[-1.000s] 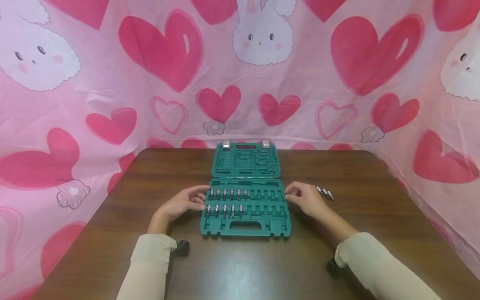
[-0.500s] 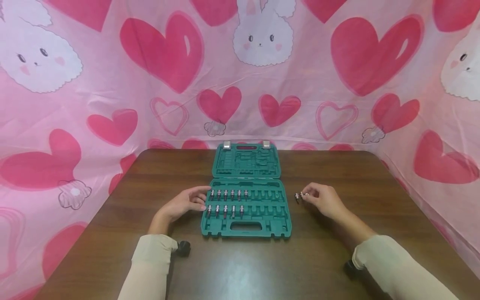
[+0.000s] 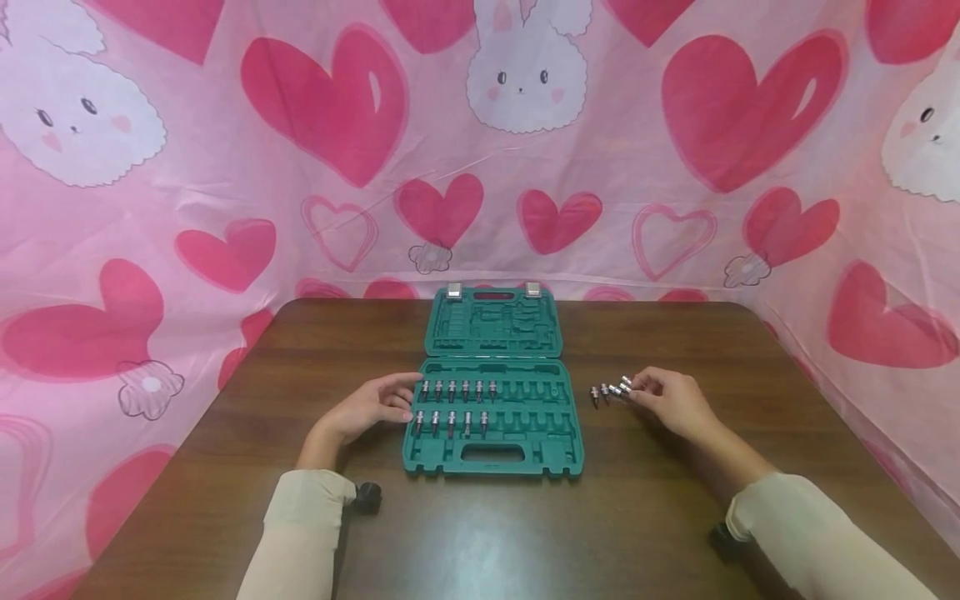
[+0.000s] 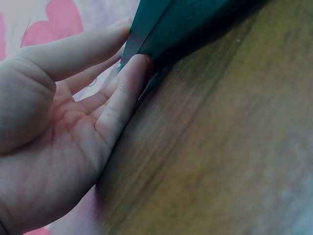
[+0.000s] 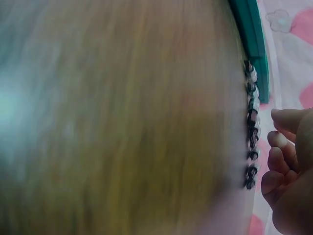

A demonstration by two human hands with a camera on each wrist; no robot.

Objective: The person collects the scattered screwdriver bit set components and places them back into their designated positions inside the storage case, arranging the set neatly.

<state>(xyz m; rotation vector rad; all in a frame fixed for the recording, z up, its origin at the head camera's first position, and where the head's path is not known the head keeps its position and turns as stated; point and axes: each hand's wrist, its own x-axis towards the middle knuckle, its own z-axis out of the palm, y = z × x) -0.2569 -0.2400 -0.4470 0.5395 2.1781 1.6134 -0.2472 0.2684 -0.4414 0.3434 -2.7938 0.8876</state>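
A green tool case [image 3: 492, 454] lies unfolded on the table, its lid leaning back. Two rows of bit sockets [image 3: 452, 390] fill the left part of its tray; the slots on the right are bare. My left hand [image 3: 371, 407] rests at the case's left edge, and in the left wrist view the fingertips [image 4: 134, 66] touch its green side wall. Right of the case, several loose bit sockets [image 3: 605, 390] lie in a slanting line. My right hand [image 3: 675, 404] is at the right end of that line, fingers loosely bent, with nothing seen between them.
The brown wooden table [image 3: 480, 542] extends around the case. Pink cloth [image 3: 495, 167] printed with hearts and rabbits hangs behind and at both sides. A black wrist device [image 3: 367, 497] shows under the left cuff.
My right hand has moved right, from the case's right edge to beyond the loose bit sockets. Several of these now lie closer to the case than before. My left hand stays put.
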